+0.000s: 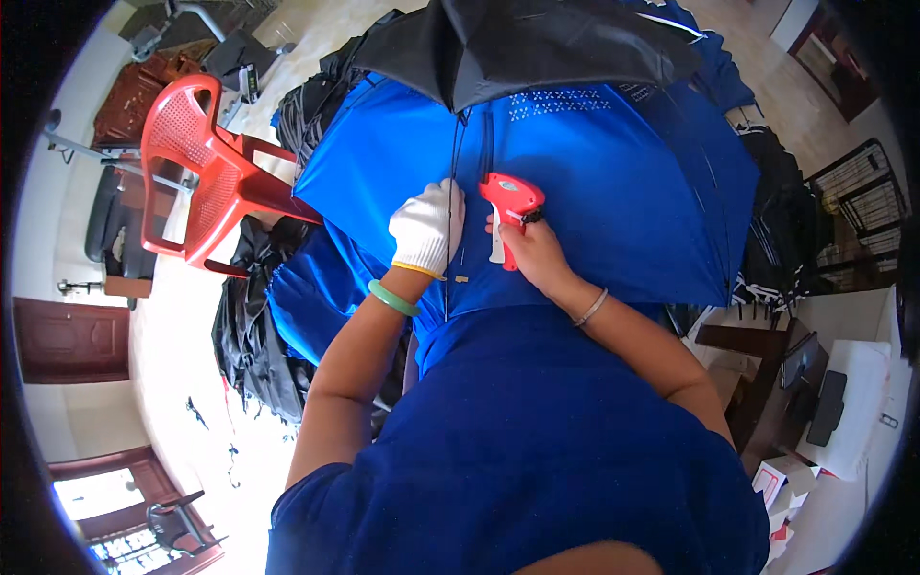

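A blue umbrella (613, 211) is spread open in front of me, with thin dark ribs running across its cloth. My left hand (426, 230), in a white knitted glove with a yellow cuff edge, is closed at a rib (448, 278) left of the middle; its fingertips are partly hidden. Bare, my right hand (537, 254) grips a red and white tagging gun (513, 196) by its handle. The nose of the gun points up and left, close to a dark folded strap (487, 144) on the cloth. A small yellowish bit (462, 279) lies below the glove.
Black umbrella cloth (537, 48) covers the far side. A red plastic chair (216, 182) stands at the left, above heaped black and blue umbrellas (254, 326). More black umbrellas (767, 192) and a black wire rack (858, 206) are at the right, with white boxes (786, 479) lower down.
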Available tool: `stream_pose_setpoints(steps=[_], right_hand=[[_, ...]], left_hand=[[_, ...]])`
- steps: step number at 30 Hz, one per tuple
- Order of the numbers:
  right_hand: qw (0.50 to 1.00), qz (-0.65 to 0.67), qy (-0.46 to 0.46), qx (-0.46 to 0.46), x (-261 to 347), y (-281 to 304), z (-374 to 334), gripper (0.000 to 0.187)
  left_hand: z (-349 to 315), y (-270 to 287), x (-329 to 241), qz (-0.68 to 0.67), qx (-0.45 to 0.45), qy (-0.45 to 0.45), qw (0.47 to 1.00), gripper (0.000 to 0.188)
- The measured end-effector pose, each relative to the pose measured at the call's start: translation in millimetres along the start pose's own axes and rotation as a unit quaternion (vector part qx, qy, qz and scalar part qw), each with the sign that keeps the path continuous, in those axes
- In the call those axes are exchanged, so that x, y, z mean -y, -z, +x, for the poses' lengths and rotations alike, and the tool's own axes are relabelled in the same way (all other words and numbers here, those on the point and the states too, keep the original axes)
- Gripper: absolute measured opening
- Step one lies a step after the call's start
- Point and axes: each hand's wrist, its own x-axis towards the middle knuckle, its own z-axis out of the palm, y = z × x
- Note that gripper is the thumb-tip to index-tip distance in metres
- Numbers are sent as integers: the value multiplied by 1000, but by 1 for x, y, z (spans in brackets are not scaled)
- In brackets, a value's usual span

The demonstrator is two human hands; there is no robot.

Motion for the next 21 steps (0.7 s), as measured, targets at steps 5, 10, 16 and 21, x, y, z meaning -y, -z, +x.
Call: stream_pose_setpoints(steps=[5,10,16,21], right_hand=[[996,83,-18,-3,18,6,1,25],[982,177,-71,8,21,5,-3,24],[976,201,-84,12,23,2,-6,25],[975,208,-75,10,26,4,-7,26]], left_hand=[[-1,0,-4,16,-17,-3,1000,16],[-10,9,-13,22,0,-4,1000,13],[-13,16,-17,11,5,6,1000,10],[-14,11,-18,-16,-1,16,1000,9]])
